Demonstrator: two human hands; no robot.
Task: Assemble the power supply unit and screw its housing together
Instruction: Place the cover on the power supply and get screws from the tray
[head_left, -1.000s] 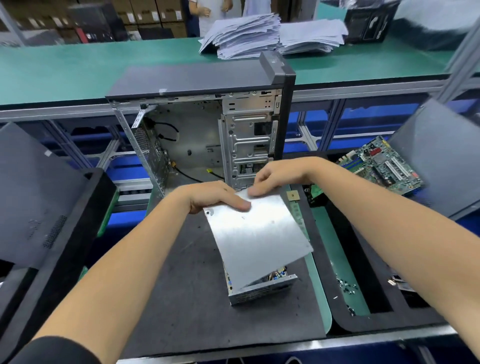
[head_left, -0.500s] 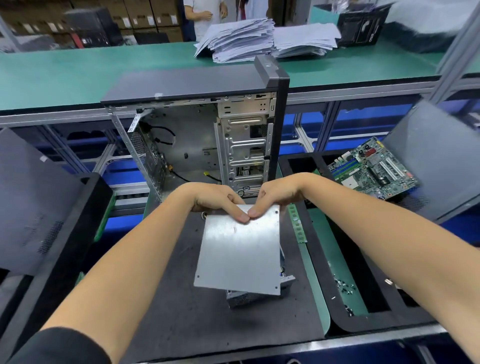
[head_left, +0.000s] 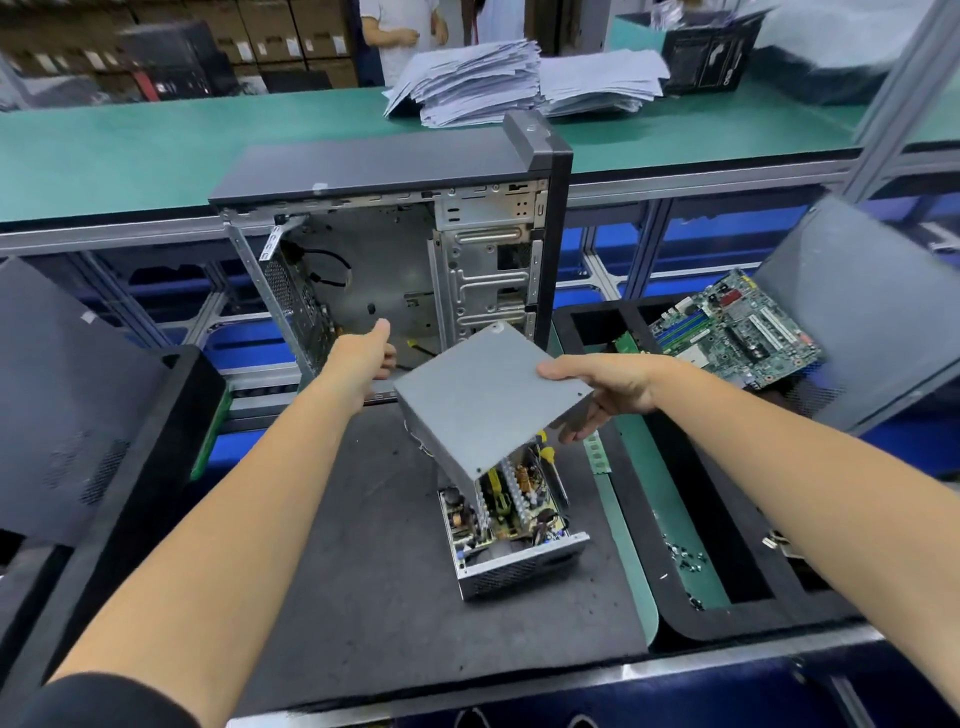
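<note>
My right hand (head_left: 608, 395) grips the right edge of the grey metal housing cover (head_left: 478, 395), thumb on top and fingers beneath. The cover hangs tilted in the air, its lower lip pointing down over the open power supply base (head_left: 519, 569). That base lies on the black mat (head_left: 337, 545) with its circuit board, coils and heat sinks exposed. My left hand (head_left: 361, 358) is off the cover, to its left, thumb raised and fingers loosely curled, holding nothing that I can see.
An open computer case (head_left: 395, 171) stands just behind the mat. A motherboard (head_left: 737, 327) lies in a black tray at the right, with loose screws (head_left: 685, 558) on the green strip and a memory stick (head_left: 597, 454) near the mat's edge. Dark side panels (head_left: 62, 389) flank the workspace.
The cover was held flat over the base by both hands. Now my left hand has let go and moved left, and my right hand alone has lifted and turned the cover.
</note>
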